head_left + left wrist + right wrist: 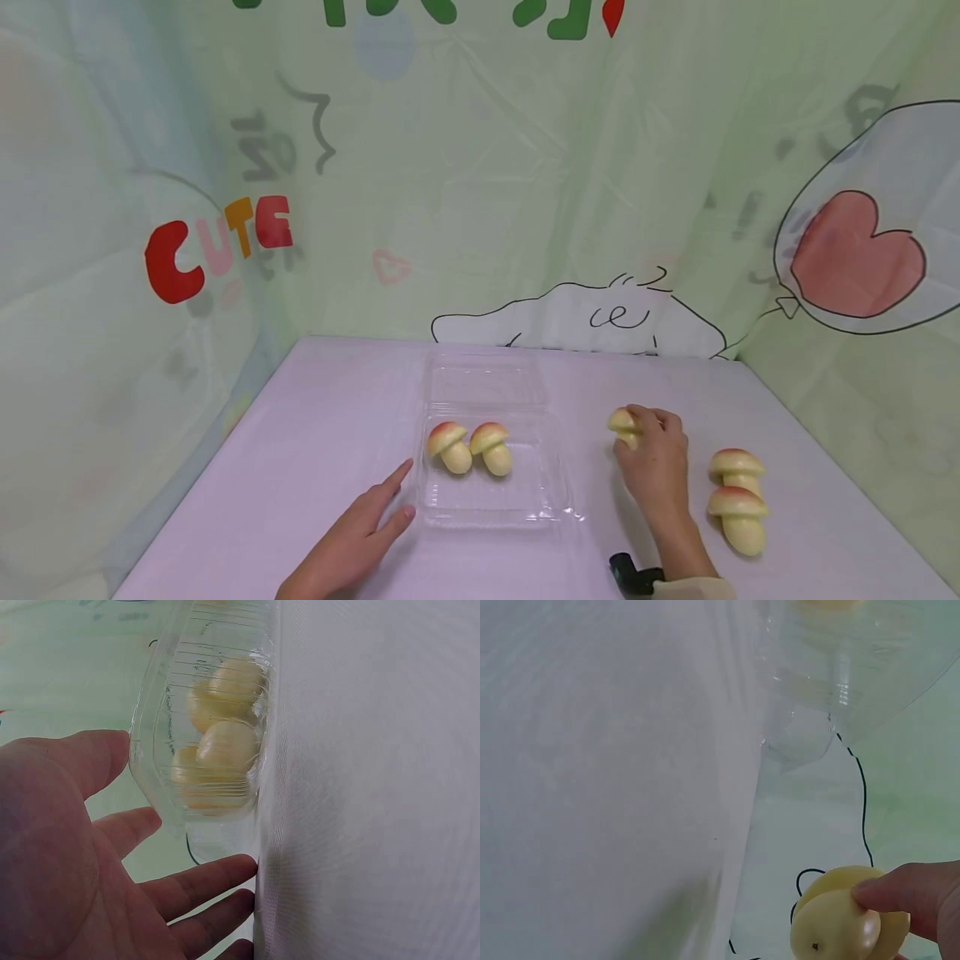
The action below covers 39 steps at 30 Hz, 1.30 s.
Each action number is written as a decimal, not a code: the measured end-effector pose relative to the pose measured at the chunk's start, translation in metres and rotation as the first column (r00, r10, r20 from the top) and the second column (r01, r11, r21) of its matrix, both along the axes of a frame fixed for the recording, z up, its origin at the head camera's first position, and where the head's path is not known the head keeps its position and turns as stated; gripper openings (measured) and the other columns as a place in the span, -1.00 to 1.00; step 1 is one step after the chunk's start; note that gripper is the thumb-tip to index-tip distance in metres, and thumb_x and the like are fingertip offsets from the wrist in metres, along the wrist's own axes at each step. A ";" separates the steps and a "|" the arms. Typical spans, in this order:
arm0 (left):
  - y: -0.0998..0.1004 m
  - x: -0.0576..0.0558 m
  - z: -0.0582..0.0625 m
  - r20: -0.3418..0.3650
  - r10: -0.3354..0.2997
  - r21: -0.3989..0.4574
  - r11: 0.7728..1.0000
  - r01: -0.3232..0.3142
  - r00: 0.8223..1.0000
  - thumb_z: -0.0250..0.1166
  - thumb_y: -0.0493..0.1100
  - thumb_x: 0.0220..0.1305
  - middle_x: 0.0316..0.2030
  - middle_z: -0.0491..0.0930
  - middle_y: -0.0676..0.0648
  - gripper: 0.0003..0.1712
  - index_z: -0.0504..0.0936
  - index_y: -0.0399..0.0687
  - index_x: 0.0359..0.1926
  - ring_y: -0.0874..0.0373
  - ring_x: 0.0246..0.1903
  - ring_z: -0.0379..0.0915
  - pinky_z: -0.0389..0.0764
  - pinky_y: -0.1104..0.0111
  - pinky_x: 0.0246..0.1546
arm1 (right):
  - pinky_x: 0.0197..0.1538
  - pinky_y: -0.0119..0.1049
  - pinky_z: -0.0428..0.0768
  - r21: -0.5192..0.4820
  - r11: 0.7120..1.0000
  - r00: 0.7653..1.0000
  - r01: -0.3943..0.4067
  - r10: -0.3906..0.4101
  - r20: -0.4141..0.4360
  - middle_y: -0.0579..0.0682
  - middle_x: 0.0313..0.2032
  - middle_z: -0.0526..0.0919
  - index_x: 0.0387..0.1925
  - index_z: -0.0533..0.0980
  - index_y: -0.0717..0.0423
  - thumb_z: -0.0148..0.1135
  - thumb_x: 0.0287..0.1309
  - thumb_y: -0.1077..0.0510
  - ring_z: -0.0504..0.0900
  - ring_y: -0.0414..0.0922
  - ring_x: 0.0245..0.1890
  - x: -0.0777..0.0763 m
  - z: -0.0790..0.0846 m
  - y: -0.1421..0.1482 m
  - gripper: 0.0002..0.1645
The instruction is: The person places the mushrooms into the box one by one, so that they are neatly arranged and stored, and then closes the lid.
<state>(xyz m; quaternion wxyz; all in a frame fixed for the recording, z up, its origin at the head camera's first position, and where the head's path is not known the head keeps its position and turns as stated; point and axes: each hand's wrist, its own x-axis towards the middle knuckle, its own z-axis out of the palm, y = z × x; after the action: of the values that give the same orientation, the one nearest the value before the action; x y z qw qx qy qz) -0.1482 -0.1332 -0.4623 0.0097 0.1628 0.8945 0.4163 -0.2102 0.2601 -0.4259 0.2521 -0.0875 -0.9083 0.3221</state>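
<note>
The held mushroom model (pixel 621 422) protrudes leftward from the right hand (pixel 657 457), which pinches it; further left, a clear clamshell container (pixel 531 498) bears two mushrooms (pixel 453 452), the extended left hand (pixel 354 533) beside it; two outlying mushrooms (pixel 742 532) lie rightward

5 mushrooms (pixel 450 448): cream-yel. stems (pixel 498 461), yel. caps (pixel 490 434) w/ reddish tops. Box (pixel 534 479): clear. Table (pixel 352 408): pale lilac. Backdrop (pixel 465 200): lt. grn. w/ red heart (pixel 855 267), red/pink/orange lettering (pixel 157 265).
</note>
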 end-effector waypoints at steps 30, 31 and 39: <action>0.001 -0.001 0.000 0.035 0.001 -0.003 1.000 0.000 0.999 0.12 0.17 0.56 0.44 0.40 -0.25 -0.25 0.18 0.08 0.62 -0.25 0.46 0.27 0.27 -0.27 0.41 | 0.12 0.27 0.63 -0.007 0.994 0.994 -0.110 0.110 -0.029 0.36 0.25 0.38 0.23 0.53 0.28 0.35 0.14 0.41 0.44 0.33 0.19 0.010 0.019 -0.046 -0.42; 0.001 -0.001 0.000 0.035 0.000 -0.003 1.000 0.000 0.999 0.12 0.17 0.56 0.44 0.40 -0.26 -0.25 0.18 0.08 0.62 -0.25 0.46 0.27 0.27 -0.27 0.40 | 0.12 0.26 0.63 -0.007 0.993 0.993 -0.117 0.116 -0.032 0.36 0.24 0.38 0.23 0.54 0.28 0.36 0.13 0.41 0.44 0.32 0.19 0.010 0.019 -0.047 -0.43; 0.002 0.000 0.001 0.042 0.007 0.000 1.000 -0.007 0.999 0.12 0.17 0.56 0.44 0.40 -0.27 -0.26 0.19 0.10 0.62 -0.27 0.46 0.27 0.26 -0.27 0.41 | 0.07 0.24 0.66 0.019 0.988 0.984 -0.153 0.154 -0.086 0.35 0.20 0.43 0.17 0.57 0.28 0.39 0.08 0.43 0.49 0.31 0.15 0.011 0.019 -0.059 -0.45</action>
<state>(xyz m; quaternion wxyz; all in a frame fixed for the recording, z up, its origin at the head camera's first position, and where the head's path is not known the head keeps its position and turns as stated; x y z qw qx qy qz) -0.1486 -0.1316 -0.4614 0.0271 0.1510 0.8947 0.4195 -0.1994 0.2012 -0.4065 0.2664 -0.0016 -0.9024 0.3387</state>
